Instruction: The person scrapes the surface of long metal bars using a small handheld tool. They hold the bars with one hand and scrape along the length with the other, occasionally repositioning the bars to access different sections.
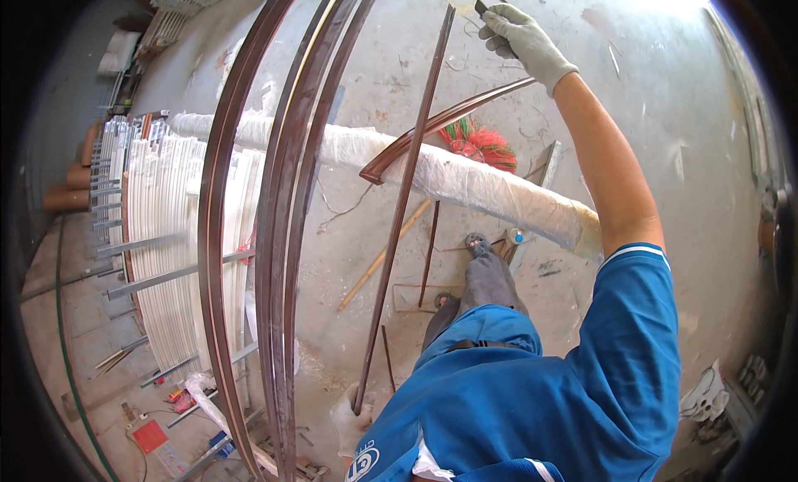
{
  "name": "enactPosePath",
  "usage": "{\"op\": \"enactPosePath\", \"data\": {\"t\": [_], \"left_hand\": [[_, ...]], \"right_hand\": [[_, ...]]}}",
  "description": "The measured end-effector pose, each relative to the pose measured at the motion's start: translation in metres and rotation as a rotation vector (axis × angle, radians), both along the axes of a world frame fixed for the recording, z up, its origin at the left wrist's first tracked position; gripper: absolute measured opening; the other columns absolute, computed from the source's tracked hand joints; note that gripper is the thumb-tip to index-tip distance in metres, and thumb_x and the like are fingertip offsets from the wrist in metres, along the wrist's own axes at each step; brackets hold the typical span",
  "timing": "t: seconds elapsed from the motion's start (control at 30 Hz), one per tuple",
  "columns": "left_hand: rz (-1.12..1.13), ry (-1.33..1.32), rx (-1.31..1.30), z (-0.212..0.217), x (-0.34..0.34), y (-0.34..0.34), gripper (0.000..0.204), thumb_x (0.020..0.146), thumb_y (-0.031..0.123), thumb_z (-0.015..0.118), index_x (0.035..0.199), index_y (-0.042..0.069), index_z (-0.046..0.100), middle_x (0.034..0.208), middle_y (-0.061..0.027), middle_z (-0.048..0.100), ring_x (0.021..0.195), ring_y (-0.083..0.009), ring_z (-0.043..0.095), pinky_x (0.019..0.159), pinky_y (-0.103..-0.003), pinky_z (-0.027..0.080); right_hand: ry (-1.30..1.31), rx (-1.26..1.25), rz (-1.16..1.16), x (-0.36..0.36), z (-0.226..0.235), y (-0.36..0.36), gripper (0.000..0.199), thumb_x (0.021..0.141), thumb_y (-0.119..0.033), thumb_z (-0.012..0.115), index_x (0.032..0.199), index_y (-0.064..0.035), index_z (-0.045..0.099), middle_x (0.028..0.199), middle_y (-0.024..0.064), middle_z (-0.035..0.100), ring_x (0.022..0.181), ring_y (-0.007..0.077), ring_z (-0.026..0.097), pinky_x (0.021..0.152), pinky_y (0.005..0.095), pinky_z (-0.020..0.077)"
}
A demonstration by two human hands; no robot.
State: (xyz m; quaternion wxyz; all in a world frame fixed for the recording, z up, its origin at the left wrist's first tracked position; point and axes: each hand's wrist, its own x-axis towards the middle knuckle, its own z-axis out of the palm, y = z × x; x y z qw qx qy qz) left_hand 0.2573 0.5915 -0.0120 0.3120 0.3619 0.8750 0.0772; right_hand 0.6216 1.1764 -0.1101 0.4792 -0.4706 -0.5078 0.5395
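Note:
My right hand, in a pale work glove, is stretched out at the upper right with its fingers closed. A short dark piece juts from its fingertips; the glove hides the rest, so its kind is unclear. Left of the glove, a thin dark brown strip slants down toward my body. Below the hand, a wider brown profile with a cut end crosses over a long plastic-wrapped bundle. Several long brown profiles run up and down at the left. My left hand is not in view.
Stacked white profiles lie on a rack with metal bars at the left. A red and green broom head is beyond the wrapped bundle. A wooden stick and metal bar lie on the grey floor near my feet.

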Motion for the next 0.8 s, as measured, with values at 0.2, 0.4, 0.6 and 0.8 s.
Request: {"op": "enactPosePath", "data": {"t": [0.2, 0.4, 0.6, 0.8], "left_hand": [[0.062, -0.064, -0.010, 0.002, -0.002, 0.004, 0.036, 0.087, 0.029, 0.080, 0.109, 0.002, 0.073, 0.071, -0.0074, 0.066, 0.060, -0.0112, 0.057, 0.056, -0.029, 0.046], [0.195, -0.159, -0.023, 0.008, 0.003, 0.007, 0.031, 0.088, 0.019, 0.079, 0.112, -0.001, 0.072, 0.074, -0.0022, 0.067, 0.061, -0.0062, 0.056, 0.052, -0.026, 0.043], [0.133, -0.201, -0.044, 0.009, -0.011, 0.004, 0.028, 0.088, 0.011, 0.074, 0.114, -0.001, 0.071, 0.078, -0.0004, 0.067, 0.059, -0.0056, 0.053, 0.051, -0.025, 0.040], [0.325, -0.439, -0.011, 0.002, -0.030, 0.002, 0.025, 0.087, 0.006, 0.077, 0.109, -0.005, 0.070, 0.079, -0.0022, 0.067, 0.067, -0.0084, 0.061, 0.062, -0.024, 0.049]], "right_hand": [[-0.234, 0.064, -0.012, 0.005, 0.012, -0.005, 0.027, 0.103, -0.031, 0.063, 0.122, -0.0116, 0.064, 0.086, -0.0027, 0.063, 0.063, 0.0047, 0.049, 0.057, 0.0217, 0.0405], [-0.376, 0.053, -0.127, -0.004, 0.036, -0.017, 0.035, 0.108, -0.027, 0.048, 0.115, -0.0025, 0.072, 0.092, 0.0087, 0.071, 0.082, 0.0194, 0.062, 0.082, 0.0372, 0.0507], [-0.542, 0.309, 0.051, -0.020, 0.066, -0.045, 0.030, 0.105, -0.024, 0.053, 0.123, -0.0074, 0.071, 0.099, 0.0090, 0.075, 0.080, 0.0193, 0.066, 0.075, 0.0341, 0.0517], [-0.559, 0.953, 0.361, -0.081, 0.062, -0.123, 0.040, 0.093, -0.008, 0.064, 0.133, -0.0105, 0.060, 0.090, 0.0086, 0.072, 0.069, 0.0196, 0.069, 0.065, 0.0324, 0.0578]]}}
